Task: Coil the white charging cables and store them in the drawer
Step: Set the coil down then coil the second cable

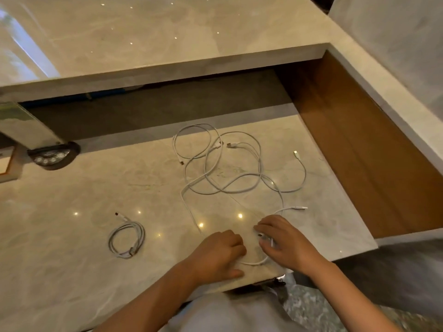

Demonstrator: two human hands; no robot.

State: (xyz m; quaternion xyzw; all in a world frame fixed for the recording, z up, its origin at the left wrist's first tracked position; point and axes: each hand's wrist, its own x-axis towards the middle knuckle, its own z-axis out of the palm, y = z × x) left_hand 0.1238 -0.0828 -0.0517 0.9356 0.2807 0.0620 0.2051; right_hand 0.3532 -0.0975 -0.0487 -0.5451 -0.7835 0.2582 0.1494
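Several white charging cables [230, 168] lie tangled on the glossy marble counter [72, 200], their plugs pointing out at the back and right. One cable is wound into a neat coil [127, 239] at the left, one plug sticking out behind it. My left hand [219, 251] has its fingers curled on a strand near the front edge. My right hand [280, 238] pinches the same cable by a plug end, and a short loop [254, 262] hangs between both hands. No drawer is visible.
A raised marble ledge [167, 65] runs across the back, with a brown wooden panel [359, 144] along the right side. A dark round base with shiny studs [54, 155] stands at the far left under a glass post. The counter's front edge is just below my hands.
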